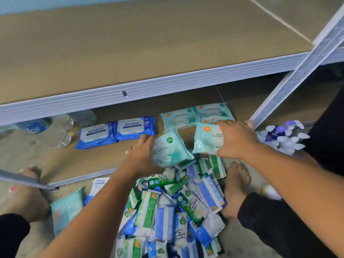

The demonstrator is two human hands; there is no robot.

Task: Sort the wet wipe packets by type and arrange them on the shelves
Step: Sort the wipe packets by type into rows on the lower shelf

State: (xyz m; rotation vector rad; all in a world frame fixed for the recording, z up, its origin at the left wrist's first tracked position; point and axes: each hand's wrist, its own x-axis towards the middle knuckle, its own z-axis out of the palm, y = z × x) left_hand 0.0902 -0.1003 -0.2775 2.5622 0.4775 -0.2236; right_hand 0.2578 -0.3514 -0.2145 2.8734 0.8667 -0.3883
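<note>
Your left hand (141, 153) has its fingers curled round a teal pack (171, 148). Your right hand (236, 140) grips a second pack (206, 140) just at its 3 o'clock, both over the low shelf (55, 161). Shelved teal packs (197, 116) lie at 12, blue packs (117, 133) at 10, and the pile (176, 207) at 6.
</note>
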